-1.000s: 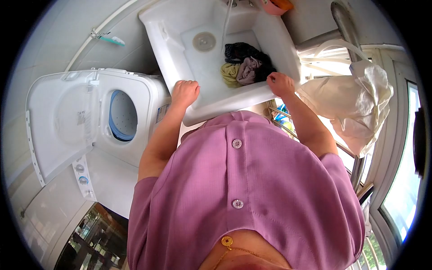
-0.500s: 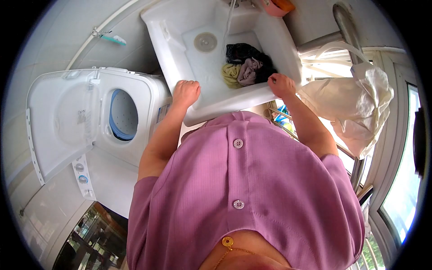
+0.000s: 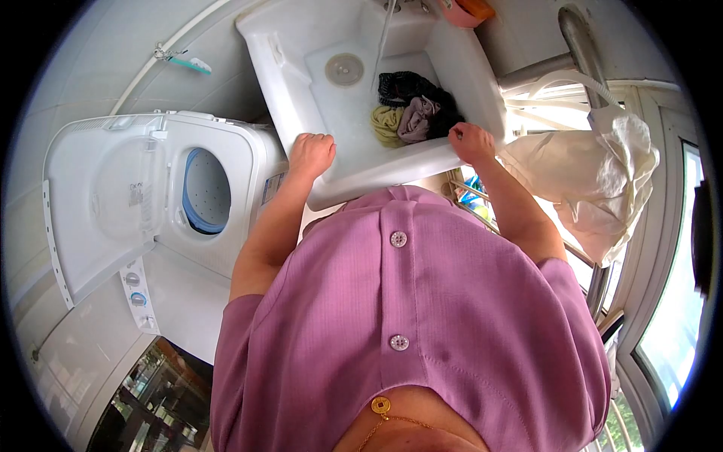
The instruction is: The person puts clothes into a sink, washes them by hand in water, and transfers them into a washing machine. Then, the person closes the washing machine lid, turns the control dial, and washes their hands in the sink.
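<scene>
My left hand (image 3: 312, 156) is closed over the front left rim of a white sink (image 3: 285, 94), its fingers curled. At the front right corner my right hand (image 3: 472, 143) is closed on the rim too, right beside the wet clothes. In the basin these lie bunched together: a black piece (image 3: 407, 87), a yellow-green piece (image 3: 386, 126) and a greyish-pink piece (image 3: 416, 122). A thin stream of water (image 3: 384, 41) runs down into the sink, behind the drain (image 3: 344, 69) and the clothes. The undersides of both hands are hidden.
To the left stands a white washing machine (image 3: 248, 151) with its lid (image 3: 105, 203) raised and its round tub (image 3: 207, 188) showing. A white cloth bag (image 3: 595, 181) hangs at the right near a metal pipe (image 3: 584, 53). A pink container (image 3: 459, 13) sits behind the sink.
</scene>
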`<act>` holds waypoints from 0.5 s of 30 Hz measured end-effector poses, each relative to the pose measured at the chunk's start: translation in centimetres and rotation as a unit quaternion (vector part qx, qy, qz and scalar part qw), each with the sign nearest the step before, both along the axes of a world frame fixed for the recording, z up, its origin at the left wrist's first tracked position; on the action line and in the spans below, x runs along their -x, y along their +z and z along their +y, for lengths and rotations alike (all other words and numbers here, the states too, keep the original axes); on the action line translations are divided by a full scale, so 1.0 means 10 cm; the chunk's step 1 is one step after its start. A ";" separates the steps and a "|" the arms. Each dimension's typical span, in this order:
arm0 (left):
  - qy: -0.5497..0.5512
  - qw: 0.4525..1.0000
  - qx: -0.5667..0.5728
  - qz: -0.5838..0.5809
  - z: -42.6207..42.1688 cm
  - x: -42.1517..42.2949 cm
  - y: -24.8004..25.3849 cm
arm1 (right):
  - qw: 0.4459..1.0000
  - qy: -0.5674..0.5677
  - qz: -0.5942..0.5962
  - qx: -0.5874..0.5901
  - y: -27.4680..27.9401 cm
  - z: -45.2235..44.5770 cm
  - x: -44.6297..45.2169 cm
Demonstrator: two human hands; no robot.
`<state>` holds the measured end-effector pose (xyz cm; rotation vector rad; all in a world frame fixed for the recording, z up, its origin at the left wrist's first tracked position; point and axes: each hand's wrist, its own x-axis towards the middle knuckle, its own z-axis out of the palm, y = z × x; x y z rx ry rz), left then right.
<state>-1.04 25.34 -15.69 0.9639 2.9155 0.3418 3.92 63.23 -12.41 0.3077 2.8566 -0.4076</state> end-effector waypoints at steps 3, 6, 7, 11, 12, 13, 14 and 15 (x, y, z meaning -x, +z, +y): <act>0.001 1.000 0.006 -0.005 0.00 0.00 0.01 | 1.000 -0.001 -0.001 -0.003 0.01 0.00 0.00; 0.002 1.000 0.013 -0.007 0.01 0.00 0.03 | 1.000 -0.003 -0.013 -0.003 0.02 -0.01 0.01; 0.003 1.000 0.016 -0.007 0.01 0.00 0.03 | 1.000 -0.003 -0.013 -0.003 0.03 -0.01 0.01; 0.004 1.000 0.015 -0.013 0.01 0.00 0.03 | 1.000 -0.004 -0.020 -0.007 0.03 -0.01 0.01; 0.003 1.000 0.013 -0.011 0.01 0.00 0.03 | 1.000 -0.006 -0.019 -0.009 0.02 -0.01 0.01; 0.003 1.000 0.012 -0.010 0.01 0.00 0.03 | 1.000 -0.005 -0.018 -0.009 0.01 0.00 0.01; 0.003 1.000 0.012 -0.010 0.01 0.00 0.03 | 1.000 -0.003 -0.013 -0.009 0.00 0.00 0.01; 0.003 1.000 0.022 -0.013 0.02 0.01 0.04 | 1.000 -0.001 -0.007 -0.009 0.00 0.00 0.00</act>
